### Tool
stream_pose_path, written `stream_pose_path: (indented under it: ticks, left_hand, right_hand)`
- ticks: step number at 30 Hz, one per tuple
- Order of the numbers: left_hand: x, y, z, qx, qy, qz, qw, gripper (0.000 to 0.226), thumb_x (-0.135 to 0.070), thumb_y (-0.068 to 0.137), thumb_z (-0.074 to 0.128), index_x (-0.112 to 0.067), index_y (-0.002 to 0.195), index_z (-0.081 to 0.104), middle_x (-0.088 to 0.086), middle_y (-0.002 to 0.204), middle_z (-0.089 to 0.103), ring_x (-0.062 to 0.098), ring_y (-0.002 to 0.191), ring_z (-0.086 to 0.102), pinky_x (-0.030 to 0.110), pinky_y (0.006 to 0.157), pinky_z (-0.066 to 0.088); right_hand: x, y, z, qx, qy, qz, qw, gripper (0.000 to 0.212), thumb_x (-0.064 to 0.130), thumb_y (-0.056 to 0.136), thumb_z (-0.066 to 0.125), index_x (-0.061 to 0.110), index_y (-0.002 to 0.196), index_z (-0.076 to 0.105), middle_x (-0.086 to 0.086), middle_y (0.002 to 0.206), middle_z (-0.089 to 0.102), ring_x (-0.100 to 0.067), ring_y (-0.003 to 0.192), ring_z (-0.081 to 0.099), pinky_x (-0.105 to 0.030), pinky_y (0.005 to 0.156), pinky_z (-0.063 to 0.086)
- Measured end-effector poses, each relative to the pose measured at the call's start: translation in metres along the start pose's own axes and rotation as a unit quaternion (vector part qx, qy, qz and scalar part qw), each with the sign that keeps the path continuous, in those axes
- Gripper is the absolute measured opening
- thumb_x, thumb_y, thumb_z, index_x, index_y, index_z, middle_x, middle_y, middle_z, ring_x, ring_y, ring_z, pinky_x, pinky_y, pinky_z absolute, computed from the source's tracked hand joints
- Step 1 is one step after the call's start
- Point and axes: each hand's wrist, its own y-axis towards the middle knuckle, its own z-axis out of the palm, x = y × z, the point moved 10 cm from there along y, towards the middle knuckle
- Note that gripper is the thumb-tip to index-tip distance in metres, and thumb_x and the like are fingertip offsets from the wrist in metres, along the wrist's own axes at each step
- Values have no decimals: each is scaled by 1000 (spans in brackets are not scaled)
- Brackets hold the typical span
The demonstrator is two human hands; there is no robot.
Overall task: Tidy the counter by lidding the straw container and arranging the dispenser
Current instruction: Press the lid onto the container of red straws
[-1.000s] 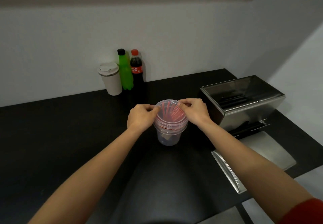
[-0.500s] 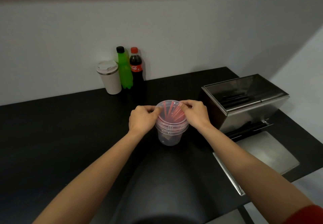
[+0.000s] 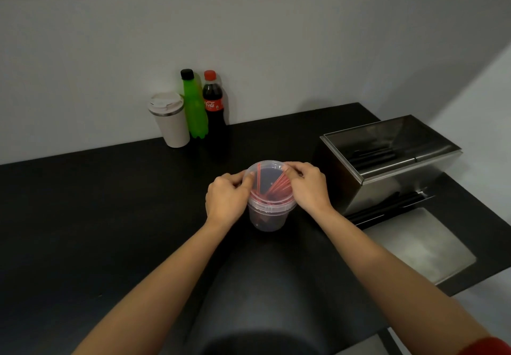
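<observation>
A clear plastic straw container [image 3: 267,217] stands on the black counter [image 3: 96,216], with red straws [image 3: 278,184] leaning inside. A clear round lid [image 3: 269,173] lies over its mouth. My left hand [image 3: 226,202] grips the lid's left rim, thumb on top. My right hand [image 3: 308,187] holds the right rim, fingers pressing down on the lid. To the right stands the steel dispenser [image 3: 387,161], a box with a slanted top and dark straws showing in its lower slot.
A white lidded tumbler [image 3: 170,119], a green bottle [image 3: 195,105] and a cola bottle [image 3: 214,105] stand against the back wall. A flat steel tray [image 3: 420,246] lies in front of the dispenser near the counter's right edge.
Both hands stay on the lid's rim with small finger shifts. The camera view has drifted slightly; the container has not moved.
</observation>
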Motion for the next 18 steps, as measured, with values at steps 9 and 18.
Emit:
stream_pose_path:
  ticks: [9,18]
  left_hand:
    - [0,4,1,-1,2,10,1000,35,-38,90,54,-13,111,68,2,84,64,14,76,64,42,74,55]
    - [11,-1,1,-9,-3,-12,1000,44,-49,92,45,-16,106,70,2,89,62,13,79,60,42,76,51]
  right_hand:
    - [3,-2,2,5,34,-10,999,29,27,93,50,25,120,61,9,104,52,-3,95,53,-19,83,45]
    - [2,-2,3,-1,32,-10,999,30,27,95,45,23,121,60,8,105,52,-6,95,56,-15,76,44]
